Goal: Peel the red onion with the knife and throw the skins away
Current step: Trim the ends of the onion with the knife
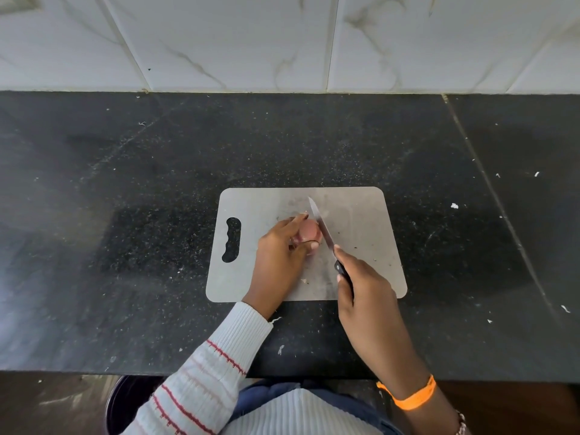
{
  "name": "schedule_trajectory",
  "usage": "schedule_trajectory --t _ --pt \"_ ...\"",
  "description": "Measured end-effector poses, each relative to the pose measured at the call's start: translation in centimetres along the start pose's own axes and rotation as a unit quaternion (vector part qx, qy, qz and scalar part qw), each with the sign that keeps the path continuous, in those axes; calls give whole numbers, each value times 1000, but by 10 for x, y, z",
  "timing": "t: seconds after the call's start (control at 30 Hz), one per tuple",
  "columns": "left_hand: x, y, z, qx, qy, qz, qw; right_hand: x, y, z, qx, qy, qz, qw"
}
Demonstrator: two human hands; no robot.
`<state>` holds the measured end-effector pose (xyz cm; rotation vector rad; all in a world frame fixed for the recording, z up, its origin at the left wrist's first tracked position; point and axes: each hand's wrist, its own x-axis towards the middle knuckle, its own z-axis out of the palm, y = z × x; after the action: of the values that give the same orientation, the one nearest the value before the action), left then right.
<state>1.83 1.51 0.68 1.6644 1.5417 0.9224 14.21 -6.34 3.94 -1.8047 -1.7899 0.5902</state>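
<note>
onion [309, 231] sits on the grey board [361, 221], a little left of its middle, pinned under the left hand [279, 249]. the left fingers [296, 220] arch over the top and far side and the thumb presses the near side, so they are grasping the onion. the right hand [367, 296] is clenched round the dark handle of the knife [323, 229], forefinger stretched along the top near the blade. the blade lies against the right end of the onion, tip pointing away over the board.

the step looks like trimming the end before the skin comes off. to do it well, keep the left fingertips curled back from the blade, hold the onion from rolling, and cut straight down, taking only a thin cap so the dry skin can be lifted from the cut edge. a round onion on a smooth board may slip, so firm pressure matters.

around it, the black worktop [125, 215] carries only small pale scraps and specks. nothing crowds the board. a dark round bin [125, 403] seems to stand below the worktop edge at the left, partly hidden by the striped sleeve [204, 381]; if so, the skins have a short way to go.
</note>
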Motion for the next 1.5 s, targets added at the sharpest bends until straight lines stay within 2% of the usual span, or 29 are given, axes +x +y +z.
schedule_trajectory --t 0.23,0.47,0.6,0.9,1.5 --pt "0 -1 3 0 28 8 1000 6 -11 1 -21 -23 6 999" --pt "3 -2 3 25 8 26 999 20 -10 5 -62 -42 18 997" --pt "3 -1 3 4 12 3 1000 10 -13 7 -72 -46 26 996" --pt "4 -4 3 -8 5 -9 1000 13 -4 17 -12 -14 23 1000" --pt "2 8 -17 -71 -18 -71 995 10 15 39 -40 -15 13 999"
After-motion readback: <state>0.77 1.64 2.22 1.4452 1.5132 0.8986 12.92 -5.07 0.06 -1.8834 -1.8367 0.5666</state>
